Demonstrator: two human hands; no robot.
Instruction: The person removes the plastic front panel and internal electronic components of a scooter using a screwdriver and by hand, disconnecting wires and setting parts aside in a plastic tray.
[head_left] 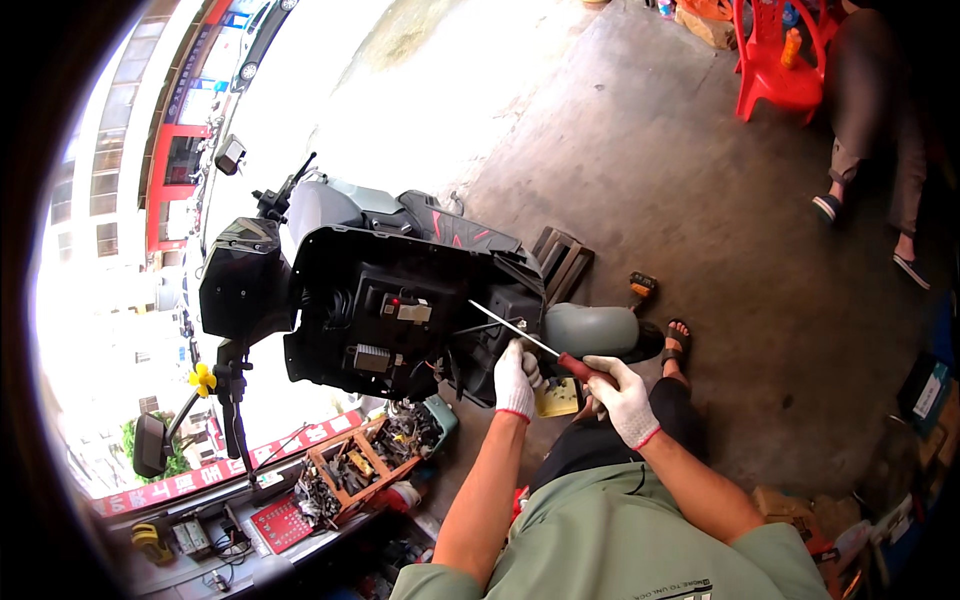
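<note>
My right hand (629, 402), in a white knitted glove, grips the red handle of a long screwdriver (576, 367). Its metal shaft slants up and left across the opened front of an electric scooter (400, 315). My left hand (513, 380), gloved the same way, is closed at the lower edge of that opening, just below the shaft; what its fingers pinch is too small to make out. Inside the black cavity are a dark box with a small red light (396, 302) and a finned grey module (372, 358). A yellow tray (557, 397) of small parts lies between my hands.
A grey fender (590, 331) and a cordless drill (643, 285) are beyond my hands. A wooden crate (563, 262) stands behind. At lower left, a bench (270, 570) carries tools and a parts box (362, 458). A person (880, 130) stands near a red chair (778, 75).
</note>
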